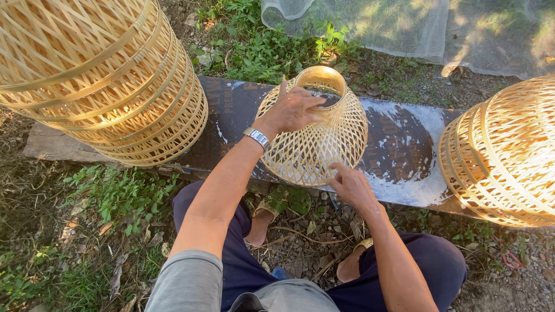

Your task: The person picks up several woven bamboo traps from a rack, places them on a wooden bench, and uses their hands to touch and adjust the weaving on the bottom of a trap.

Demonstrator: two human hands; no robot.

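Sat low over a dark, paint-smeared board [404, 144] laid across dirt and weeds, knees in dark trousers [422, 260] at the bottom of the frame. Held a small openwork bamboo basket [324, 144] at centre frame, standing on the board with its narrow banded neck turned up and tipped toward the top of the frame. Rested the left hand [292, 110] on the upper shoulder of the basket, just beside the neck ring, fingers curled against the weave and thumb raised; grip pressed onto the basket rather than spread. Wore a metal wristwatch [256, 137] on that wrist, grey sleeve [188, 283] at lower left. Set the right hand [350, 185] at the basket's lower rim, toward lower centre, fingertips touching the edge strips; cannot tell whether pinching a strip or only pressing against it. Kept a tall stack of larger woven baskets [110, 75] at upper left, lying tilted with one end on the board, well apart from the hands. Had another stack of round woven baskets [503, 156] at the right edge, also resting on the board. Saw pale netting [404, 29] spread over the ground at upper right, green weeds [254, 46] beside it.
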